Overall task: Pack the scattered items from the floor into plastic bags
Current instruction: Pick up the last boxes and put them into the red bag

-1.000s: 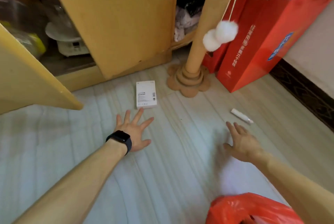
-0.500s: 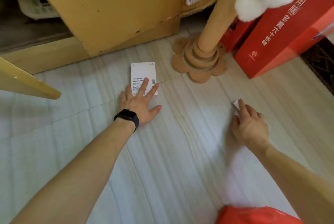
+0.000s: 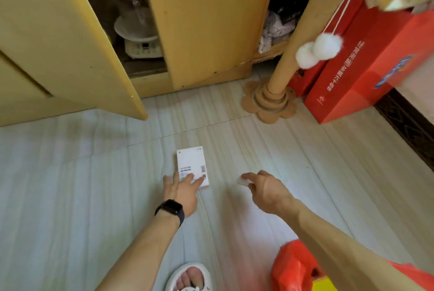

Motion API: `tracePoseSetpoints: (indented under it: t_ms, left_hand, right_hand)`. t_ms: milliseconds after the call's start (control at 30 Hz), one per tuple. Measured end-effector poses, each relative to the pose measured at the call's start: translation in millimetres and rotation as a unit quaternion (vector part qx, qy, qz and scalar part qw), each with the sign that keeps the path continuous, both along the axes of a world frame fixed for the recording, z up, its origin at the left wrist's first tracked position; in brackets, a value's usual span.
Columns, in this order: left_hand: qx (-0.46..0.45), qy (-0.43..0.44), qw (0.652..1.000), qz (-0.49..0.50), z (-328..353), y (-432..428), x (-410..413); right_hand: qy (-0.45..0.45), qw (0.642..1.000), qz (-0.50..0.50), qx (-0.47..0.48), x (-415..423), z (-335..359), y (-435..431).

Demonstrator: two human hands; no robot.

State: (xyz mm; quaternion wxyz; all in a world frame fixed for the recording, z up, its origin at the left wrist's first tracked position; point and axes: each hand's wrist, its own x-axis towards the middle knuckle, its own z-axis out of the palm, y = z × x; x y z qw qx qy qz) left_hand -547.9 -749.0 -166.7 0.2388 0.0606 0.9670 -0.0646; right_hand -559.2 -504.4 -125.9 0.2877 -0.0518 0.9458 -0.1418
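The red bag [image 3: 293, 267] lay crumpled on the floor [image 3: 70, 185], well away from the post [image 3: 270, 100] and close to the person, its thin glossy plastic gaping around something yellow [image 3: 324, 285]. Left of the post, the cupboard [image 3: 211, 20] stood with its doors open; a pale appliance [image 3: 138, 39] with a clear domed top sat inside, and crumpled cloth [image 3: 272, 29] showed in the dark gap nearest the post.

The flat white box [image 3: 191, 166], rectangular with small print and a barcode, lay well short of the post. Half a second before, it had been just beside the post's flower-shaped base. The left hand [image 3: 182, 190], with a dark watch [image 3: 170, 210] on its wrist, had its fingers straight and spread, pressing the box's near end as before. The right hand [image 3: 265, 189] had left its spot by the red carton [image 3: 366, 67] and come in beside the box, fingers curled around a small white stick [image 3: 242, 182], too blurred to make out.

The floor was smooth and pale, with faint streaks. The post was tan and round, on stacked cardboard rings, and two fluffy white pompoms [image 3: 319, 52] hung beside it on strings. A foot in a white slipper [image 3: 190, 276] stood left of the bag.
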Motion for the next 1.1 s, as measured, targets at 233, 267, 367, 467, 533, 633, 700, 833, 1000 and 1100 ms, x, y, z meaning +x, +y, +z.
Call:
tracePoseSetpoints:
  t_ms: [233, 267, 367, 467, 533, 633, 700, 833, 1000, 1100]
  left_hand:
    - [-0.07, -0.077, 0.995, -0.004, 41.6, -31.7, 79.0]
    - [-0.066, -0.067, 0.995, 0.017, 42.6, -35.9, 83.9]
    - [0.0, -0.048, 0.979, 0.198, 35.8, -46.8, 91.9]
    - [0.107, -0.07, 0.921, 0.367, 18.4, -51.9, 94.9]
    - [0.154, -0.051, 0.899, 0.406, 7.1, -51.4, 100.5]
    - [0.176, 0.0, 0.904, 0.39, -5.1, -50.7, 111.7]
    - [0.188, 0.011, 0.906, 0.378, -6.9, -53.8, 114.1]
    - [0.265, 0.02, 0.897, 0.353, 16.0, -52.8, 102.0]
    - [0.362, 0.018, 0.897, 0.255, 90.2, -14.5, 78.2]
    - [0.393, -0.002, 0.905, 0.159, 139.5, 27.2, 69.6]
  right_hand:
    - [0.027, 0.999, -0.003, 0.02, 60.4, 69.3, 42.6]
    - [0.036, 0.999, -0.007, 0.018, 67.0, 71.8, 45.1]
    - [0.051, 0.998, -0.021, -0.011, 84.2, 67.0, 41.6]
    - [0.075, 0.994, -0.036, -0.064, 96.0, 53.9, 28.0]
    - [0.089, 0.99, -0.045, -0.101, 101.7, 45.7, 17.3]
    - [0.097, 0.98, -0.058, -0.166, 110.2, 41.9, 3.2]
    - [0.099, 0.97, -0.075, -0.21, 115.7, 48.8, -2.9]
    - [0.101, 0.941, -0.146, -0.29, 128.6, 85.7, -4.8]
    - [0.106, 0.853, -0.328, -0.391, 168.3, 141.1, 19.9]
    - [0.116, 0.779, -0.424, -0.447, 202.2, 163.3, 42.6]
